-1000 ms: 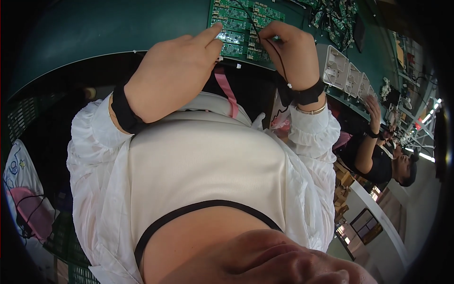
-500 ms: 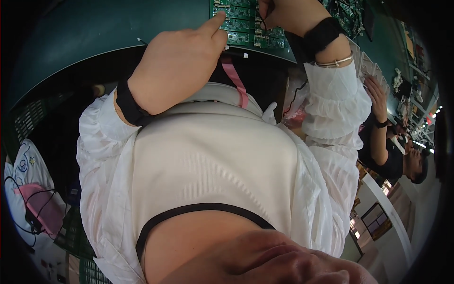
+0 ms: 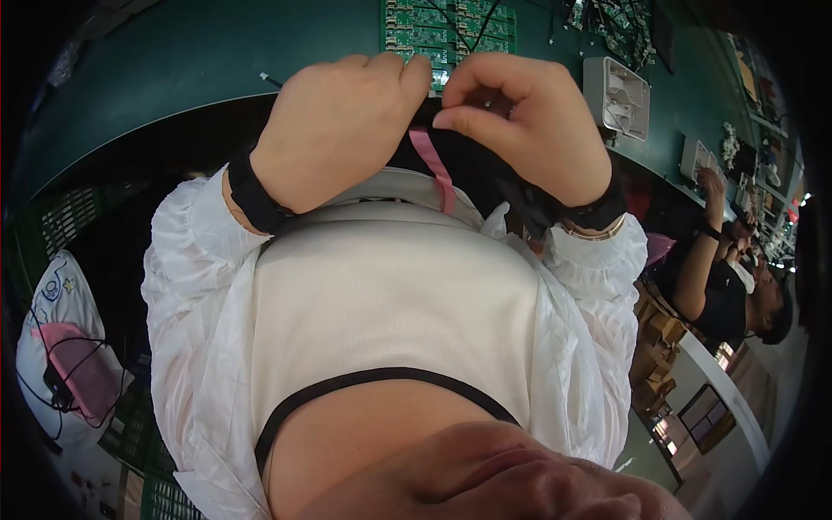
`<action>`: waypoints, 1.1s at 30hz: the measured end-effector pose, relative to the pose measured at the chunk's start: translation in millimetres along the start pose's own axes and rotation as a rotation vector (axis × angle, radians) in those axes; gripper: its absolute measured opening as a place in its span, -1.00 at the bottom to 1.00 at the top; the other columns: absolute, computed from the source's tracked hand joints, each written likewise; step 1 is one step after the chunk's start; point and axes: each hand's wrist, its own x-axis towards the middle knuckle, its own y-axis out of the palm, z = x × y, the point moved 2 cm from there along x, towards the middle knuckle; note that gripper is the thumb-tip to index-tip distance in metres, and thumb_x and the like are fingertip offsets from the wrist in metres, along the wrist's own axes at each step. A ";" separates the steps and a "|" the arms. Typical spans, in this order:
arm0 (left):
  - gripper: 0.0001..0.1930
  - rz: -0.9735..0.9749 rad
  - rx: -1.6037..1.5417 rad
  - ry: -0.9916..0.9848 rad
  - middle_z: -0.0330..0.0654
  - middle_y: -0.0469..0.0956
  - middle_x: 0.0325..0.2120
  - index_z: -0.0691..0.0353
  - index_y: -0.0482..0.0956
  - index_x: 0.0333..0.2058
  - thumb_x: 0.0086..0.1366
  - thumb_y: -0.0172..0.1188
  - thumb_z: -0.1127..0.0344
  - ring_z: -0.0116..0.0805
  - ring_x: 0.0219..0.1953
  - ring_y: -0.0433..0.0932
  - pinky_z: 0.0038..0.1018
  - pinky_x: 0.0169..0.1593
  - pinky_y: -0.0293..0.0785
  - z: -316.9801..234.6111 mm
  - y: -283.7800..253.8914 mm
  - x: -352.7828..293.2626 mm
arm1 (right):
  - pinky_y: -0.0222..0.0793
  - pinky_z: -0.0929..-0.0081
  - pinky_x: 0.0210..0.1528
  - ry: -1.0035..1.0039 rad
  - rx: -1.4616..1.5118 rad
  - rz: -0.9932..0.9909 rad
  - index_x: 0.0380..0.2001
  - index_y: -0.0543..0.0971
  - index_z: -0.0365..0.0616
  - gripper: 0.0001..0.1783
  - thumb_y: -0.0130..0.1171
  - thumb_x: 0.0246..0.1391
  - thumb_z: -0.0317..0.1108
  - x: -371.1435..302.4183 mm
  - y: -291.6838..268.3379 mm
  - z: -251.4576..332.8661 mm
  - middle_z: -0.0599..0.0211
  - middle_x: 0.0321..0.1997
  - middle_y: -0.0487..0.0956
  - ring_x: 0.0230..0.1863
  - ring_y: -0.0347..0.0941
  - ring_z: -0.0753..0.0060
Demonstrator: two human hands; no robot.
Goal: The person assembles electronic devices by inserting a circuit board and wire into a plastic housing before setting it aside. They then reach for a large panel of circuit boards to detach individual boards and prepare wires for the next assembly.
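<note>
My left hand (image 3: 347,126) is at the table's near edge, palm down. Its fingers are curled inward, and whatever they hold is hidden. Close beside it, my right hand (image 3: 529,121) bends its thumb and forefinger toward each other; what lies between the tips is too small to make out. Just beyond both hands, rows of green circuit boards (image 3: 420,36) lie on the table. Thin black wires (image 3: 479,30) cross over the boards in a V. Left of my left hand, a white connector (image 3: 264,77) on a dark lead sticks out.
The green table (image 3: 208,61) curves across the top. At right are a white plastic tray (image 3: 637,108) and a pile of wired circuit boards (image 3: 611,30). Farther right, a person in black (image 3: 715,282) reaches to another tray (image 3: 696,156). A pink pouch (image 3: 82,364) with black cables sits lower left.
My right hand has come back from the boards toward me and now sits beside the left. My left forefinger, stretched onto the boards before, is now curled. The white tray has come into sight.
</note>
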 end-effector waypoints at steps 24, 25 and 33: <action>-0.76 -0.082 -0.161 0.005 -0.17 0.56 -0.05 0.26 0.59 -0.05 0.33 0.27 0.38 -0.15 -0.13 0.57 -0.31 -0.10 0.57 65.0 27.1 -33.5 | 0.54 0.65 -0.12 -0.021 -0.136 -0.433 -0.25 0.70 -0.26 -0.88 0.34 0.12 -0.61 52.8 27.0 -89.7 0.35 -0.18 0.75 -0.19 0.65 0.63; -0.75 -0.096 -0.126 0.017 -0.17 0.57 -0.03 0.27 0.60 -0.04 0.33 0.27 0.38 -0.16 -0.11 0.56 -0.31 -0.08 0.57 66.0 28.7 -33.0 | 0.55 0.64 -0.13 -0.019 -0.166 -0.404 -0.25 0.70 -0.26 -0.88 0.33 0.12 -0.61 56.0 27.4 -91.8 0.35 -0.18 0.75 -0.20 0.65 0.62; -0.73 -0.116 -0.047 0.052 -0.17 0.60 0.03 0.30 0.65 -0.08 0.25 0.25 0.40 -0.24 -0.05 0.54 -0.34 0.02 0.52 65.4 36.6 -30.2 | 0.55 0.59 -0.21 -0.077 -0.362 -0.282 -0.26 0.69 -0.24 -0.87 0.35 0.09 -0.57 59.5 24.1 -82.6 0.36 -0.21 0.75 -0.24 0.67 0.56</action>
